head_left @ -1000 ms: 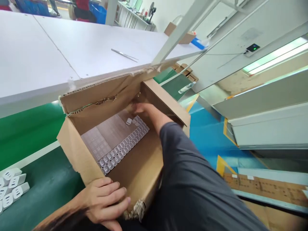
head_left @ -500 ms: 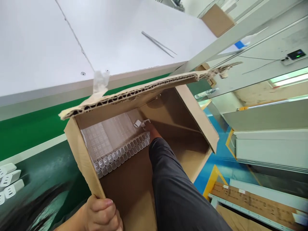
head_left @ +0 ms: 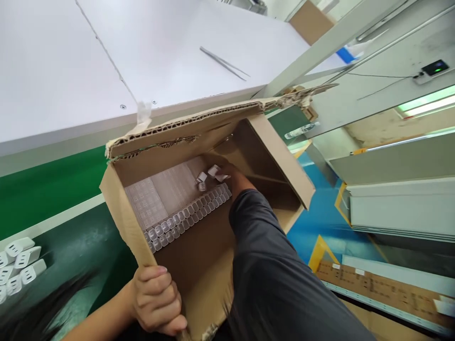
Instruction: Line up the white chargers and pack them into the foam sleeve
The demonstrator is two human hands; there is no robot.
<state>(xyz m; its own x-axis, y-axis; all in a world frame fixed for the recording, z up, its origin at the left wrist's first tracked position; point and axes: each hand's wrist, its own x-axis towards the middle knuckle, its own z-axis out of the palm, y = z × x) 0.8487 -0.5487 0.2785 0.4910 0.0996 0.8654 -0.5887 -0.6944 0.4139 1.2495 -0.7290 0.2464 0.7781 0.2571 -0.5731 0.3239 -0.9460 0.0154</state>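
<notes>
My left hand is wrapped round the near edge of a tilted cardboard box. Inside the box, my right hand is closed around small white plastic pieces, its fingertips partly in shadow. Beside those, a few more loose white pieces lie on a layer of flat translucent packing. Below the loose pieces run two rows of translucent plastic casings, standing side by side. My dark sleeve hides part of the box's inside.
A white worktop with metal tweezers on it stands behind the box. Several white charger housings sit on a dark green surface at left. A clear bottle lies beyond the box's right side.
My right hand has drawn slightly up and right, and more loose white pieces now show near it. The box has tilted and shifted a little, with my left hand still on its edge.
</notes>
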